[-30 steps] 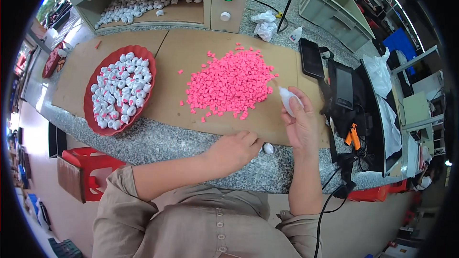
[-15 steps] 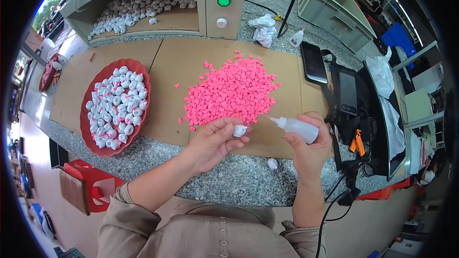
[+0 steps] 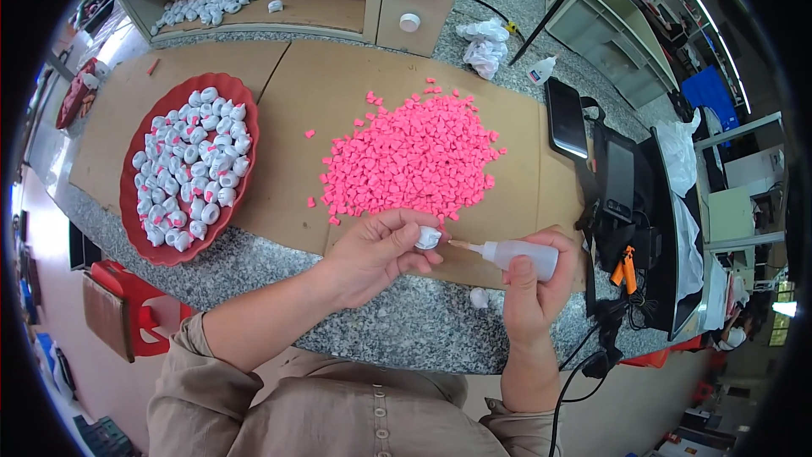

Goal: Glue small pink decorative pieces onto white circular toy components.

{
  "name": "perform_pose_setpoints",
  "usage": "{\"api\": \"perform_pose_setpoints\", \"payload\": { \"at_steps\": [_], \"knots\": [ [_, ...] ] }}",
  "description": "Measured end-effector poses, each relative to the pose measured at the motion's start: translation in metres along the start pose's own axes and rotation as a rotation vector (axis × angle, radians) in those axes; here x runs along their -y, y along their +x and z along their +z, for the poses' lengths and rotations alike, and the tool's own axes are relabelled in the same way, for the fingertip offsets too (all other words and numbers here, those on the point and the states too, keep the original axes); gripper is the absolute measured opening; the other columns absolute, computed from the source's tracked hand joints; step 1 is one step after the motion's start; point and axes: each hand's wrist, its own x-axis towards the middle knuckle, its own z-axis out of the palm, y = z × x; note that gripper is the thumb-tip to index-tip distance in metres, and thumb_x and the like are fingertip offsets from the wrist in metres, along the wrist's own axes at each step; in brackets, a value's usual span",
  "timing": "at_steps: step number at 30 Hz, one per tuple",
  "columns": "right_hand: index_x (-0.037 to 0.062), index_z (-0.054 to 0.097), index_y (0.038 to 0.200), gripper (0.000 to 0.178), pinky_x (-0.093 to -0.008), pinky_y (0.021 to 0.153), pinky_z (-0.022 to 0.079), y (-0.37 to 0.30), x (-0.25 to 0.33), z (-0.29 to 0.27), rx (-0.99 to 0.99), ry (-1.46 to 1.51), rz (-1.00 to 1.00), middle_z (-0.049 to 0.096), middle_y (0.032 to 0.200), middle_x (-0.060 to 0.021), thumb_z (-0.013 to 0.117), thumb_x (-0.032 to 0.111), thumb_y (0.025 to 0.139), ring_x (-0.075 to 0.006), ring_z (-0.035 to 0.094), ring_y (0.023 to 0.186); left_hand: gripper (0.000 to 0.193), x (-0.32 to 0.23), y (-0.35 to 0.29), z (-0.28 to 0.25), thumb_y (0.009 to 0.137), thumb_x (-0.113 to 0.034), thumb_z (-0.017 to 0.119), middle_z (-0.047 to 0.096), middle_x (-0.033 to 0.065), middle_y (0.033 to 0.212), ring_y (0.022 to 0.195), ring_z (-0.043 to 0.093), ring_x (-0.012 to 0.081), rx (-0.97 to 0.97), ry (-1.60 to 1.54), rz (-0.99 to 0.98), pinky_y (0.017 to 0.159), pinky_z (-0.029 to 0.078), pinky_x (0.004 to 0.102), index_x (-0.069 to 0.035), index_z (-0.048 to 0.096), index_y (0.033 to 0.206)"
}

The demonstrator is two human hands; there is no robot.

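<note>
Between the thumb and fingers of my left hand [image 3: 376, 256] is a small white rounded piece [image 3: 429, 238]. My right hand [image 3: 541, 288] grips a translucent squeeze bottle [image 3: 523, 257], tilted nearly level. Its thin nozzle tip points left and comes close to the white piece; whether they touch I cannot tell. Just beyond my hands spreads a heap of small pink pieces [image 3: 410, 156] on the cardboard. To the left stands a red scalloped tray [image 3: 129, 203] full of similar white pieces [image 3: 190, 148], several with pink bits on them. One loose white piece [image 3: 479, 298] lies at the table's front edge.
Behind the cardboard [image 3: 288, 110] stands a cabinet [image 3: 423, 21] with a green button and a shelf of white pieces. At right are a black phone [image 3: 566, 118], a black bag [image 3: 617, 173] and cables. A small white bottle [image 3: 542, 70] and crumpled plastic [image 3: 485, 46] lie at the back.
The squeeze bottle in my right hand has moved left and down, bringing its nozzle to the white piece. My left hand keeps its hold. The whole view has shifted slightly.
</note>
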Motion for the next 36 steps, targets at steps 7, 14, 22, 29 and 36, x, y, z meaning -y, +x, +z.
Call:
{"api": "perform_pose_setpoints", "payload": {
  "at_steps": [7, 14, 22, 29, 36],
  "knots": [
    [0.0000, 0.041, 0.093, 0.022, -0.0217, 0.059, 0.035, 0.0012, 0.0013, -0.0010, 0.000, 0.055, 0.055, 0.041, 0.080, -0.0064, 0.054, 0.013, 0.080, -0.0111, 0.042, 0.067, 0.022, 0.0014, 0.0007, 0.0028, 0.087, -0.016, 0.044, 0.054, 0.0082, 0.098, 0.082, 0.056, 0.0167, 0.010, 0.027, 0.008, 0.068, 0.048, 0.0244, -0.003, 0.052, 0.102],
    [-0.0001, 0.041, 0.091, 0.022, -0.0220, 0.059, 0.036, 0.0014, 0.0000, 0.0001, 0.008, 0.030, 0.069, 0.042, 0.080, -0.0069, 0.055, 0.012, 0.080, -0.0115, 0.042, 0.067, 0.022, 0.0019, 0.0004, 0.0015, 0.086, -0.016, 0.044, 0.055, 0.0082, 0.096, 0.081, 0.056, 0.0163, 0.001, 0.020, -0.015, 0.069, 0.048, 0.0246, -0.002, 0.052, 0.102],
    [-0.0003, 0.042, 0.091, 0.020, -0.0221, 0.057, 0.035, 0.0013, -0.0012, -0.0004, 0.015, 0.021, 0.065, 0.043, 0.078, -0.0070, 0.055, 0.011, 0.080, -0.0115, 0.042, 0.065, 0.022, 0.0001, 0.0003, 0.0046, 0.086, -0.016, 0.045, 0.055, 0.0084, 0.096, 0.081, 0.056, 0.0161, 0.005, 0.018, -0.003, 0.068, 0.048, 0.0244, -0.002, 0.052, 0.102],
    [-0.0005, 0.042, 0.091, 0.021, -0.0221, 0.057, 0.035, 0.0025, -0.0013, 0.0006, 0.000, 0.030, 0.062, 0.043, 0.077, -0.0070, 0.054, 0.011, 0.080, -0.0116, 0.042, 0.065, 0.021, 0.0010, 0.0003, 0.0023, 0.087, -0.015, 0.044, 0.054, 0.0097, 0.099, 0.081, 0.056, 0.0161, 0.002, 0.044, -0.002, 0.068, 0.049, 0.0244, -0.003, 0.052, 0.102],
    [-0.0007, 0.042, 0.092, 0.021, -0.0225, 0.055, 0.035, 0.0004, -0.0009, 0.0004, 0.028, 0.001, 0.002, 0.043, 0.076, -0.0071, 0.055, 0.010, 0.079, -0.0117, 0.042, 0.063, 0.022, 0.0014, 0.0010, 0.0033, 0.087, -0.015, 0.044, 0.055, 0.0094, 0.096, 0.081, 0.056, 0.0163, 0.002, 0.017, 0.003, 0.069, 0.049, 0.0246, -0.002, 0.052, 0.102]
  ]
}}
